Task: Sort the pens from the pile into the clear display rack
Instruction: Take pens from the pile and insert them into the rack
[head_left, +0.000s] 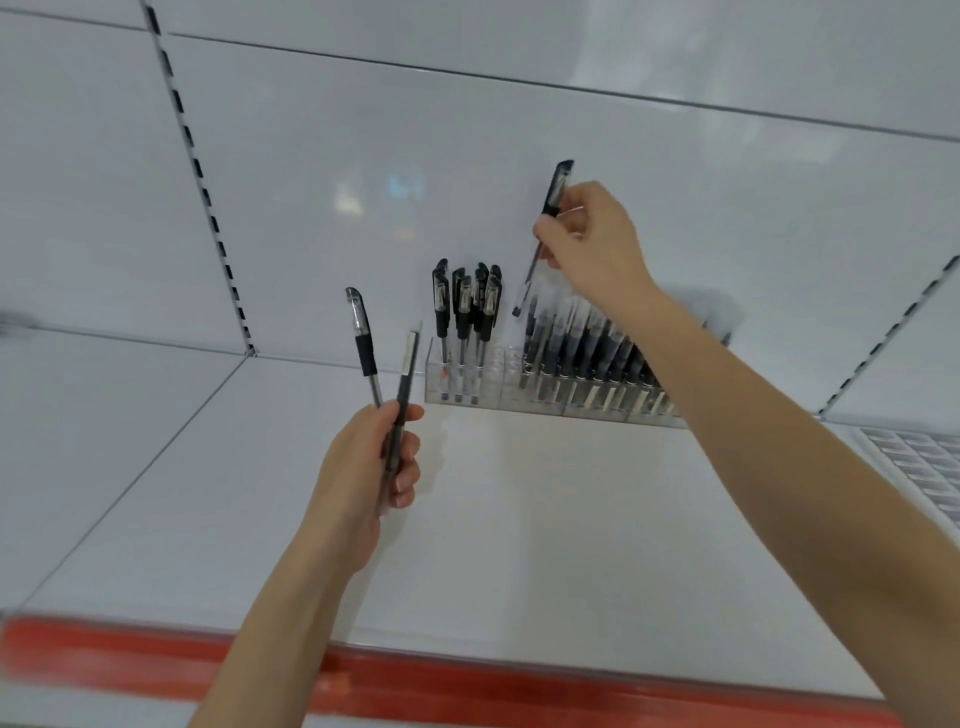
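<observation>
A clear display rack (535, 402) stands on the white shelf against the back panel. Several black-capped pens (462, 312) stand upright in its left end, and a row of dark slim pens (587, 348) leans in its right part. My right hand (592, 239) is above the rack, shut on one black-capped pen (555, 200) held nearly upright, its lower tip just over the dark row. My left hand (374, 467) is in front of the rack's left end and grips two pens (384, 358) that fan upward. My right forearm hides the rack's right end.
The white shelf (519, 519) has a red price strip (415, 680) along its front edge. A slotted upright (208, 208) runs down the back panel at left. Another clear compartment tray (919, 462) lies at the far right.
</observation>
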